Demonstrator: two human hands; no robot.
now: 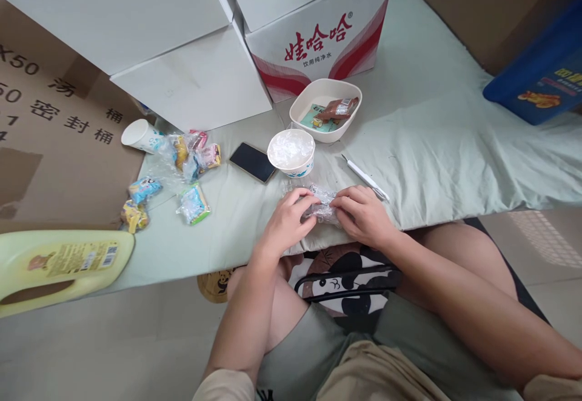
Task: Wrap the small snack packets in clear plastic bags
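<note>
A person's left hand (291, 216) and right hand (362, 212) pinch one crumpled clear wrapper (324, 195) between them, partly hidden, its print unreadable. Just beyond stand one paper cup (301, 169) and one bowl (337, 134); one pen-like tool (366, 177) lies by the right hand, one phone (251, 162) past the left.

We see a clear, crinkled plastic wrapper (324, 195) with dark print, and a plain pale green cloth (436, 165). The white rectangular cardboard box (318, 68) shows us red characters and curving red bands. We find the rounded-square bowl (328, 134) cream, the round white paper cup (297, 169) patterned in blue, the flat rectangular phone (251, 162) black, and the handled plastic bottle (102, 252) pale yellow.
</note>
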